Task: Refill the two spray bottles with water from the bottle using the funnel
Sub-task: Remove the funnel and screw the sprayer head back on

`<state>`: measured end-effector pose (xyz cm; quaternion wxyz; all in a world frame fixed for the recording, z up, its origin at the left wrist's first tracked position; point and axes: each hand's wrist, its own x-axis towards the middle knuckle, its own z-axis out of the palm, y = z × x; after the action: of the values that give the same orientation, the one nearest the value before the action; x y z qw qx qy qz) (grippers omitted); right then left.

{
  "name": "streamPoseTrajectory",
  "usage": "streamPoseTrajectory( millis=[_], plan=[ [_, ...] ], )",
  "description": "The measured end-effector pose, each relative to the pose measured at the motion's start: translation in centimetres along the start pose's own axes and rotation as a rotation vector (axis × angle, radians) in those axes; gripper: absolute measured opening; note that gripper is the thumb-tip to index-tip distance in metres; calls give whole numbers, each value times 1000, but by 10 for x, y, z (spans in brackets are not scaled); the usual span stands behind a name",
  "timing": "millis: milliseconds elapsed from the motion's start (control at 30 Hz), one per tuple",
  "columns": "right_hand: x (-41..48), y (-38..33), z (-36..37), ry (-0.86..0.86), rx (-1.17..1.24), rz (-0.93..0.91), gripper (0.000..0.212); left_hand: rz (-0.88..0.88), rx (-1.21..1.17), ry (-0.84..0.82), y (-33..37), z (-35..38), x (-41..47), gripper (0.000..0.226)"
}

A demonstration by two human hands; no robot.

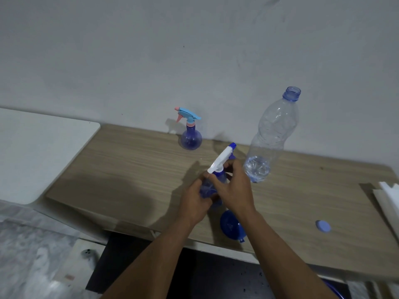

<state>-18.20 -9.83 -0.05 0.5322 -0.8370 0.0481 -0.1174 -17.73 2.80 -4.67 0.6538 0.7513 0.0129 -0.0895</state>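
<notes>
While the person is standing at the wooden table point(129, 169), both hands are holding the near spray bottle point(221, 161), the one with the white top. The left hand point(195, 203) is curling its fingers round the blue belly. The right hand point(234, 190) is pinching the neck just under the white top with bent fingers. The blue funnel point(230, 225) is lying on the table under the right wrist. The other spray bottle point(191, 135), with a pink and light blue top, is standing by the wall. The big water bottle point(272, 134) is standing open with a little water at the bottom. Its blue cap point(323, 226) is lying well apart, to the right.
</notes>
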Motion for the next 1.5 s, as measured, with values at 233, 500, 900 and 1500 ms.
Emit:
streamPoseTrajectory(
  millis=[233, 500, 900, 1500],
  plan=[
    [2, 1, 0, -28, -8, -15, 27, 9, 38, 12, -7, -1, 3, 45],
    [6, 4, 0, -21, -44, -25, 22, 29, 45, 1, -7, 1, 4, 38],
    [12, 6, -2, -22, -94, -138, 20, 34, 122, -35, -8, -6, 10, 53],
    [15, -12, 20, 0, 53, 91, 76, 39, 384, 57, 0, -2, 0, 45]
  ],
)
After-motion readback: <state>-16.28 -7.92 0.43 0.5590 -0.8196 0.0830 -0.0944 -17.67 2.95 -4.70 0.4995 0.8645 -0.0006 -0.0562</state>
